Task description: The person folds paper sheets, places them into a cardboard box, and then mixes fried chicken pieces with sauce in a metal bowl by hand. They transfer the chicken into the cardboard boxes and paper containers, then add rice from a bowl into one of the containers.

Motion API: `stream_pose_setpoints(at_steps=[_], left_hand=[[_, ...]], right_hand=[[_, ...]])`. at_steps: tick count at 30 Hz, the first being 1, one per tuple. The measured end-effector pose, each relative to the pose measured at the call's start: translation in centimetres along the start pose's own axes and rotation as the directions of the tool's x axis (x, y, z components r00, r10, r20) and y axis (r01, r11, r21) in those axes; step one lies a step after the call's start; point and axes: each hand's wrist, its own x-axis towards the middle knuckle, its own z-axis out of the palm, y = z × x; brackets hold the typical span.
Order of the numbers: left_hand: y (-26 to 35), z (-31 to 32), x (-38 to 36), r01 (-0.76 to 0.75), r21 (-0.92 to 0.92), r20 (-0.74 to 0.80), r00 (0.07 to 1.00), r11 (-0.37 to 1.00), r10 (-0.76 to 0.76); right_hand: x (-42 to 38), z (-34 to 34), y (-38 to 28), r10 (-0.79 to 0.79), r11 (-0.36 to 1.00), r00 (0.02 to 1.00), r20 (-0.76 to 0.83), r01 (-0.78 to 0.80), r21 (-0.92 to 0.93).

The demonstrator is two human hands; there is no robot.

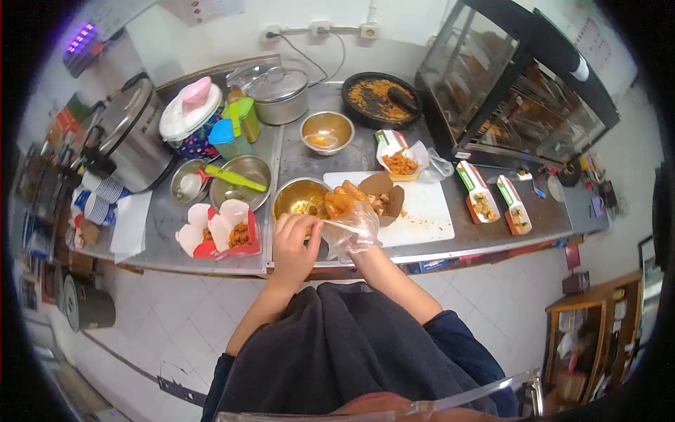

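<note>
My right hand (346, 204) wears a clear plastic glove (351, 235), its fingers coated with orange sauce. The gloved fingers stretch forward over the cutting board's left part, with nothing visible in them. My bare left hand (294, 240) is beside it, thumb and fingertips closed at the glove's loose edge. Just beyond my left hand sits a metal bowl (285, 193) with orange sauce inside. A brown paper box (394, 200) with cut pieces of food stands right of the gloved fingers, on the white cutting board (429, 218).
An open red-and-white box (254, 235) with fried pieces stands at left. Filled paper trays (472, 179) lie at right, near a glass display warmer (467, 77). Behind are another metal bowl (344, 123), a black pan (351, 112), a lidded pot (281, 109) and a green-handled tool (235, 178).
</note>
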Motion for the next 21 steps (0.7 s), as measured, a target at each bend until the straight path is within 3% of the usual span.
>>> stream_pose_setpoints(at_steps=[1, 2, 4, 7, 13, 16, 19, 21], left_hand=[[0.0, 0.0, -0.1, 0.013, 0.029, -0.048, 0.999, 1.000, -0.011], [-0.6, 0.0, -0.9, 0.001, 0.040, 0.005, 1.000, 0.999, -0.001], [1.1, -0.4, -1.0, 0.019, 0.065, 0.001, 1.000, 0.998, -0.019], [1.9, -0.7, -1.7, 0.023, 0.130, 0.043, 0.999, 0.991, -0.029], [2.5, -1.2, -2.1, -0.002, 0.118, 0.046, 0.999, 0.993, -0.003], [1.3, -1.4, -2.2, 0.048, 0.160, -0.026, 0.999, 0.986, -0.044], [0.7, -2.1, -1.8, 0.019, 0.216, 0.072, 0.997, 0.976, -0.036], [1.1, -1.9, -1.5, 0.040, 0.133, 0.125, 0.991, 0.990, -0.057]], right_hand=[[0.3, -0.6, 0.3, 0.029, 0.999, 0.994, 0.101, -0.032, 0.032], [0.6, -1.1, 0.6, 0.054, 0.998, 0.992, 0.116, -0.058, 0.030], [1.0, -1.0, 1.4, -0.047, 0.989, 0.998, -0.052, 0.039, -0.140], [0.7, -1.3, 1.6, -0.066, 0.967, 0.998, 0.013, 0.067, -0.248], [0.8, -0.9, 2.3, 0.012, 0.988, 1.000, -0.012, -0.014, -0.152], [-0.4, 0.3, 2.0, 0.044, 0.989, 0.999, -0.013, -0.045, -0.137], [-0.8, 0.9, 1.8, 0.037, 0.988, 0.998, -0.042, -0.042, -0.147], [1.7, -2.3, 3.0, 0.036, 0.990, 0.999, -0.007, -0.037, -0.138]])
